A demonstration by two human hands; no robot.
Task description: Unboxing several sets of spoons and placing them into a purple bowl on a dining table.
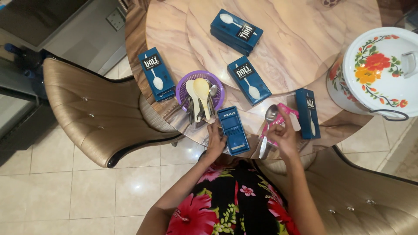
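Hands at the near edge of a round marble-patterned table [300, 48], seen from above. Left hand [216, 141] rests against the left side of an open blue box [234, 129] lying flat at the table edge, fingers curled lightly on its wall. Right hand [284, 135] is closed around a metal spoon [267, 128], bowl up near the fingers and handle pointing down past the table edge; a pink packet [285, 114] lies just behind this hand. Purple basket [200, 89], left of the open box, holds assorted cutlery, including a pale yellow plastic spoon. Four closed blue boxes with spoon pictures lie about the table: one beside the basket [156, 74], one far centre [236, 31], one mid-table [249, 80], one right of the spoon [308, 113]. White flowered pot [374, 72] stands at right. Tan padded chairs [93, 113] flank the table.
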